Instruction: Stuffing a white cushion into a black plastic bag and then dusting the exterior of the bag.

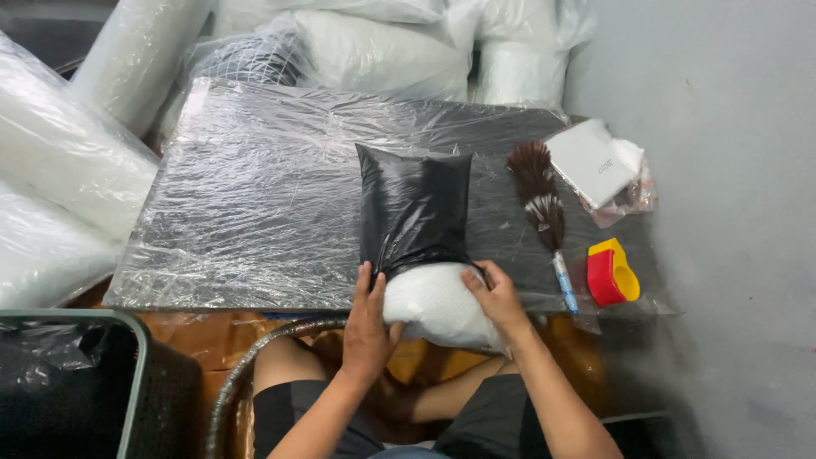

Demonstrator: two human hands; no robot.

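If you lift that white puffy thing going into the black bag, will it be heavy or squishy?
Probably squishy: the white padded bundle bulges softly between the left hand and right hand. Likely light for its size, since it looks like foam wrap. The glossy black bag around it may feel slippery and floppy.

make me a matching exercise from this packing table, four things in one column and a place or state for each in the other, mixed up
Things:
1. black bag
2. feather duster
3. red and yellow tape dispenser
4. white padded bundle

Places or states:
A. at the table's right edge, near the front
B. gripped by the left hand and right hand, half inside the bag
C. lying flat, just right of the bag
D. in the middle of the table, open end towards the person

Pairs: 1-D, 2-C, 3-A, 4-B
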